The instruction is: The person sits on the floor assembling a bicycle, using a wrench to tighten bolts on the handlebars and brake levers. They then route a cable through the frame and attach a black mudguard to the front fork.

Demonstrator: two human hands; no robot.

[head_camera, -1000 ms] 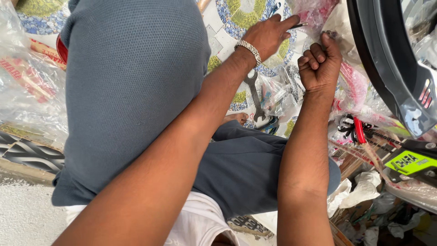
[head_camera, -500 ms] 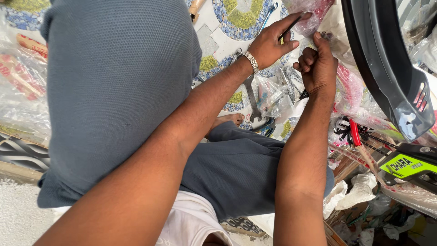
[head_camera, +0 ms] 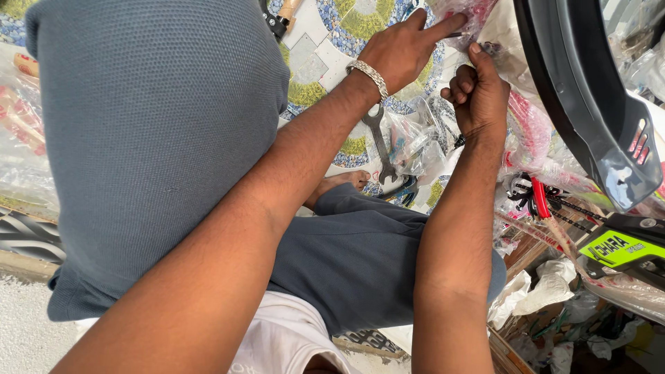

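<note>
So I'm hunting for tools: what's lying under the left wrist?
A wrench lies on the patterned floor below the left hand, beside clear plastic bags. Its upper end is hidden by the wrist, its lower end partly by the knee.

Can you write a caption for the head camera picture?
Both hands, left hand and right hand, work on plastic-wrapped parts above a spanner.

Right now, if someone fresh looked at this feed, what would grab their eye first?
Both hands meet at top centre: the left hand, with a silver bracelet on its wrist, points fingers at plastic-wrapped parts, and the right hand is fisted just below. A black mudguard curves down the right edge, and a wrench lies on the patterned floor.
</note>
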